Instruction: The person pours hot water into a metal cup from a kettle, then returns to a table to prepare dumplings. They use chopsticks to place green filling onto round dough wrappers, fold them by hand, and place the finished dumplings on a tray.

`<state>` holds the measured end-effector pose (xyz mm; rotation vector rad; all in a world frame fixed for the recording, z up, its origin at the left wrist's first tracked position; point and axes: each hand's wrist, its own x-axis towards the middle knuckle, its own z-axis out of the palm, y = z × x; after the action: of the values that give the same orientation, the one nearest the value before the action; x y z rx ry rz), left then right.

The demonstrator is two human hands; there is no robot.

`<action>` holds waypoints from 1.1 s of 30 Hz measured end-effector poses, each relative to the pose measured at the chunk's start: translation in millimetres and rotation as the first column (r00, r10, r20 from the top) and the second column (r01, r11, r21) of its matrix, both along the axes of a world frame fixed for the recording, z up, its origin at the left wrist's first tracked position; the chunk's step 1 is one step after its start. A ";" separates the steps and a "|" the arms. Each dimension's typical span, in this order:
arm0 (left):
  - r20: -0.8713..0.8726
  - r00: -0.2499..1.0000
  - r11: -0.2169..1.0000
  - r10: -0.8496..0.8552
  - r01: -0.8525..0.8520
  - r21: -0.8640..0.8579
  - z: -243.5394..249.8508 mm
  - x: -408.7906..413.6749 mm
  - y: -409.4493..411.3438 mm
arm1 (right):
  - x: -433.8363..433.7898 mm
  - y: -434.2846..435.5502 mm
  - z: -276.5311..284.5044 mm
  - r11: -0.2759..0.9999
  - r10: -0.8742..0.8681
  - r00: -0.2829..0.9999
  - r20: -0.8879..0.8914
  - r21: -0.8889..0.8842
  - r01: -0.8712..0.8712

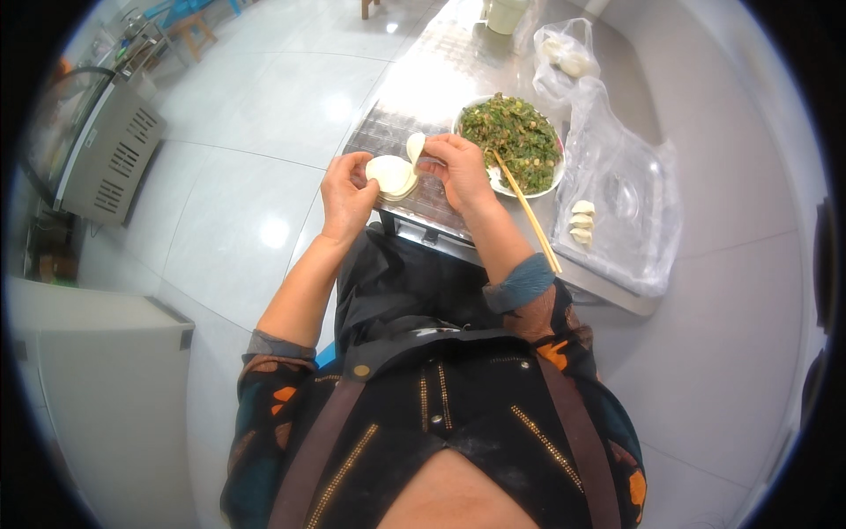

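A small stack of round dough wrappers (390, 175) sits at the metal table's near left edge. My left hand (348, 195) grips the stack's left side, thumb in front and fingers behind. Between the thumb and fingers of my right hand (459, 168) is a single wrapper (414, 149), lifted on edge and curling at the stack's right side. Whether it still touches the stack is hard to tell. Just right of that hand stands a white bowl (560, 178) heaped with chopped green filling (512, 135). A pair of chopsticks (529, 215) leans from the filling over the rim.
Several folded dumplings (581, 221) lie in a row on a plastic-covered tray (634, 244) at the right. Beyond it are a plastic bag of pale dough (568, 56) and a light green container (507, 16). A wall borders the metal table (423, 86) on the right.
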<state>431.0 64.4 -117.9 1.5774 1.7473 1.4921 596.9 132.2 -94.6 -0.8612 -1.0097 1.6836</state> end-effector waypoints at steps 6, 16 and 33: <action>0.338 0.893 0.951 -0.298 0.247 0.188 22.7 24.8 -4.0 | 7.2 -5.0 6.9 0.996 0.077 0.971 -0.226 -0.028 -0.085; 0.612 0.764 0.965 -0.202 0.263 -0.010 41.0 34.5 -15.3 | 1.7 -9.8 -9.0 0.847 -0.120 0.933 0.340 0.525 -0.082; 0.618 0.778 0.945 -0.113 0.276 -0.175 27.5 16.7 -10.8 | -6.6 -15.6 -21.5 0.849 -0.097 0.897 0.431 0.506 -0.151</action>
<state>447.7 53.6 -90.4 0.9610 1.2904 1.3880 590.3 116.5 -116.2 -0.8651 -1.7110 1.1382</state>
